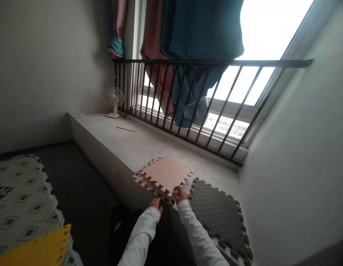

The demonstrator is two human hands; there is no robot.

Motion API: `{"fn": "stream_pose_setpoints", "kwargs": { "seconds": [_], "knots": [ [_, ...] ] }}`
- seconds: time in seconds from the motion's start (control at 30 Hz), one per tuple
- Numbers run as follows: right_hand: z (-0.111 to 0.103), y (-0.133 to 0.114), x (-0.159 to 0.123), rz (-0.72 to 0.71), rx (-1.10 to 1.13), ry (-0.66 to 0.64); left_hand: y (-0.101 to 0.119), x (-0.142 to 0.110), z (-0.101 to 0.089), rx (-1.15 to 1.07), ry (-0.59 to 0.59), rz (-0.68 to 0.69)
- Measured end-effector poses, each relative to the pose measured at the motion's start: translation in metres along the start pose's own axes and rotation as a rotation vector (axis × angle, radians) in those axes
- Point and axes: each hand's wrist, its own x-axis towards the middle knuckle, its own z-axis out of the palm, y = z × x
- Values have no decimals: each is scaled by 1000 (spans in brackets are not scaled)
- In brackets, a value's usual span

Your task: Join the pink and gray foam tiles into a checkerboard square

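Note:
Two pink foam mat tiles (167, 170) with jigsaw edges lie stacked, slightly offset, on the pale ledge (105, 135). My right hand (180, 193) is at the near right corner of the upper tile, thumb and fingers closed on its edge. Just below the stack's front edge is my left hand (157, 205), thumb apart from its bent fingers. It holds nothing that I can see, and whether it touches the lower tile is unclear. To the right of my right hand lies a dark grey foam mat tile (218, 210) with a ridged surface.
Behind the ledge runs a black metal railing (174, 96), with teal and pink curtains (201, 33) hanging at the window. A small fan (113, 101) stands at the far end. On the floor at left are a patterned mat (24, 195) and a yellow sheet (41, 245).

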Motion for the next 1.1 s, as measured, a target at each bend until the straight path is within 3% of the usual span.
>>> {"fn": "stream_pose_setpoints", "kwargs": {
  "seconds": [0.17, 0.43, 0.57, 0.67, 0.77, 0.9, 1.0, 1.1],
  "knots": [
    [16, -12, 2, 9, -84, -91, -4, 1, -3, -18, 1, -3],
    [24, 7, -5, -74, -93, -89, -7, 0, -2, -49, 45, -42],
    [22, 13, -14, -184, -80, -106, -6, -1, -1, -40, 86, -49],
    [8, 29, -30, -198, -88, -85, -7, 0, -1, -21, 80, -42],
    [-19, 59, -57, -101, -166, -57, -9, 2, 0, -6, 81, -27],
    [-51, 87, -94, 182, -435, -107, -6, 3, 4, 6, 105, -37],
    [-59, 83, -104, 366, -592, -186, -1, 1, 6, 12, 67, -98],
    [-61, 70, -99, 459, -621, -247, 3, -2, 5, 22, 52, -111]
  ]
}}
